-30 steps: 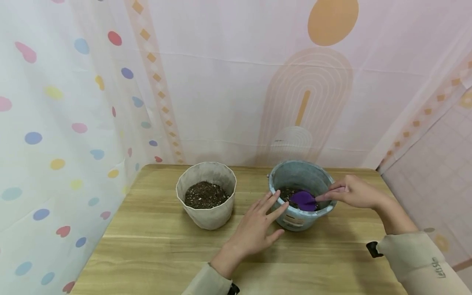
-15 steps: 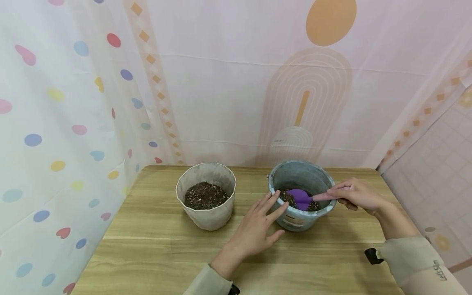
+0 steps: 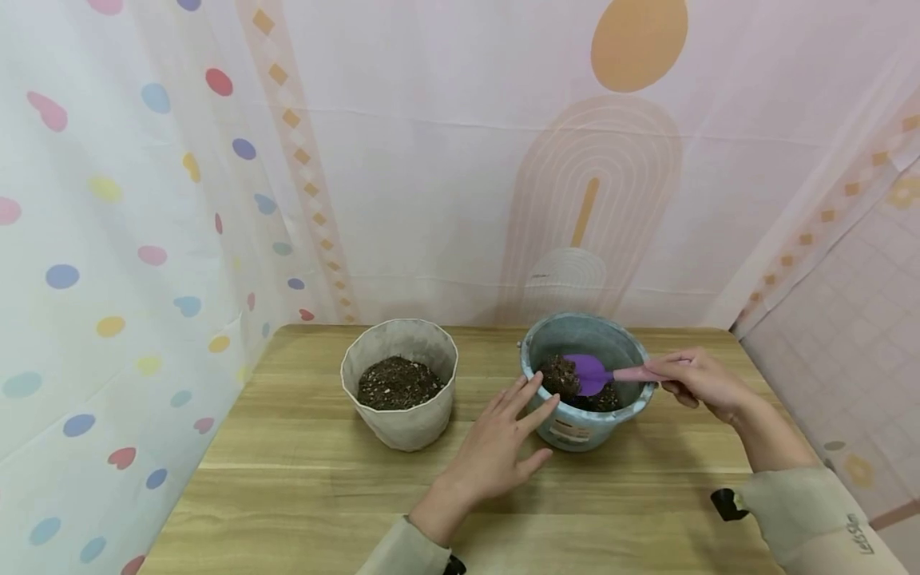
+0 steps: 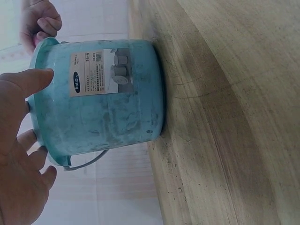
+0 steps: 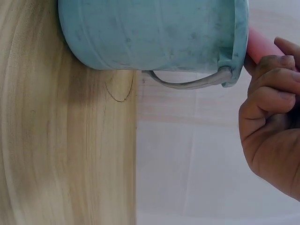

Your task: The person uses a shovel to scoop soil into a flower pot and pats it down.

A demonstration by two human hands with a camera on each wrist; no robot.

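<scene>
In the head view my right hand (image 3: pixel 707 385) grips the pink handle of a small garden trowel (image 3: pixel 591 374) with a purple blade. The blade is inside the blue bucket (image 3: pixel 575 431), level with its rim, with a clump of dark soil (image 3: pixel 560 375) at its tip. My left hand (image 3: pixel 496 447) rests spread fingers on the near left rim of the bucket. In the left wrist view the left thumb lies against the bucket wall (image 4: pixel 108 112) below its label. The right wrist view shows curled fingers (image 5: pixel 269 93) round the pink handle (image 5: pixel 260 44); the blade is hidden there.
A whitish pot (image 3: pixel 406 423) partly filled with soil (image 3: pixel 399 383) stands left of the bucket on the wooden table (image 3: pixel 309 495). The bucket's wire handle (image 5: pixel 187 84) hangs at its side. A patterned curtain (image 3: pixel 431 160) rises behind the table's back edge.
The trowel blade has risen in the bucket and tilted, and a clump of soil now shows beside it. My right hand has shifted slightly; my left hand stays on the rim.
</scene>
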